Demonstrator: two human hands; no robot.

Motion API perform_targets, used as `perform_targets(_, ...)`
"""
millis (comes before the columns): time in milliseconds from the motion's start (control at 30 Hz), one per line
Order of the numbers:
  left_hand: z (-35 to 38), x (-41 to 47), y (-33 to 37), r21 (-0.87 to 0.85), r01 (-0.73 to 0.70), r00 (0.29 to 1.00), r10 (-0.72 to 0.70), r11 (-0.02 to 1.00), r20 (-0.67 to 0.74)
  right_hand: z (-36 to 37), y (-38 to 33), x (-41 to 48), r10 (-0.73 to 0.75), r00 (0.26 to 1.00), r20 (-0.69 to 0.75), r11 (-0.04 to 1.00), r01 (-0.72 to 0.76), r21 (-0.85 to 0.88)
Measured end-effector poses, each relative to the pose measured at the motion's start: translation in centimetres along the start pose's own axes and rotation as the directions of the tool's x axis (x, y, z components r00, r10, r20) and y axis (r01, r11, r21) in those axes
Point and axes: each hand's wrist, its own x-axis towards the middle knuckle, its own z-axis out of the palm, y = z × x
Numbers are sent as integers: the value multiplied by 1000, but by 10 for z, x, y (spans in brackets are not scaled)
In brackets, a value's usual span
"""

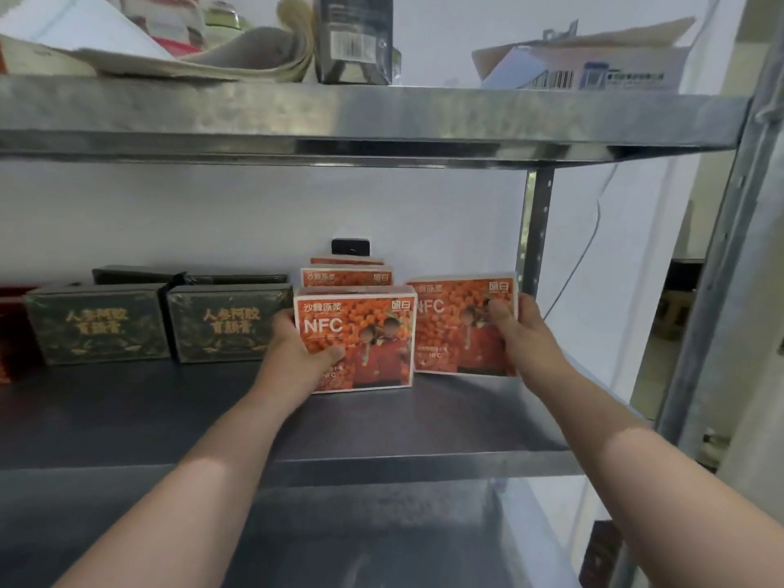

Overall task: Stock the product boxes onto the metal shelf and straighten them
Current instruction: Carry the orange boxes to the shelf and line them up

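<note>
Two orange NFC product boxes stand upright on the grey metal shelf (424,430). My left hand (292,354) grips the left edge of the front orange box (373,333), thumb across its face. My right hand (524,333) grips the right edge of the second orange box (454,328), which stands slightly further back and to the right, near the shelf's rear post (535,231). Behind the front box, more orange boxes (345,275) stand in a row towards the wall.
Two dark green boxes with gold lettering (97,322) (227,322) stand left of the orange ones, with darker boxes behind them and a red box (10,333) at the far left. The upper shelf (339,116) holds papers, a black carton and an open cardboard box.
</note>
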Motion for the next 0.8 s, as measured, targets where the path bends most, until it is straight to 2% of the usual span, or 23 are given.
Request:
perform_targets(133,3,2,1,28,-39,998,40,999,-38,-11,9,22,-10,999,38,1000,10,-6)
perform_targets(200,-1,1,8,96,-155,979,165,983,-116,-11,12,28,-23,999,29,999,24,-23)
perform_targets(233,-3,2,13,213,-246,949,279,946,-144,-11,13,31,-40,999,22,998,41,-41)
perform_targets(267,-5,3,20,372,-342,903,412,863,-124,-10,14,33,-55,998,16,996,56,-64)
perform_targets(300,-6,5,26,537,-421,851,523,731,-45,-10,14,34,-70,997,14,993,71,-90)
perform_targets(333,-5,7,32,665,-468,815,575,581,71,-9,13,35,-85,996,18,989,86,-117)
perform_targets(400,1,10,41,779,-513,790,554,362,262,-8,13,39,-139,990,25,969,141,-201)
perform_targets(467,8,11,40,809,-532,765,552,248,334,-7,15,43,-208,978,29,920,206,-332)
perform_targets(533,11,15,35,807,-546,731,599,225,328,-4,18,46,-216,975,60,831,215,-514)
perform_targets(567,12,18,32,802,-550,723,612,230,320,-1,18,46,-233,970,67,746,222,-628)
perform_targets(633,13,22,28,796,-558,716,622,236,317,7,17,44,-367,924,106,509,295,-809)
perform_targets(700,16,26,26,789,-569,699,641,232,316,15,18,46,-465,860,209,303,376,-876)
perform_targets(733,17,27,25,789,-570,695,646,229,315,18,17,46,-470,846,252,237,396,-887)
perform_targets(800,19,30,22,794,-564,696,649,229,307,24,19,51,-476,834,281,177,404,-898)
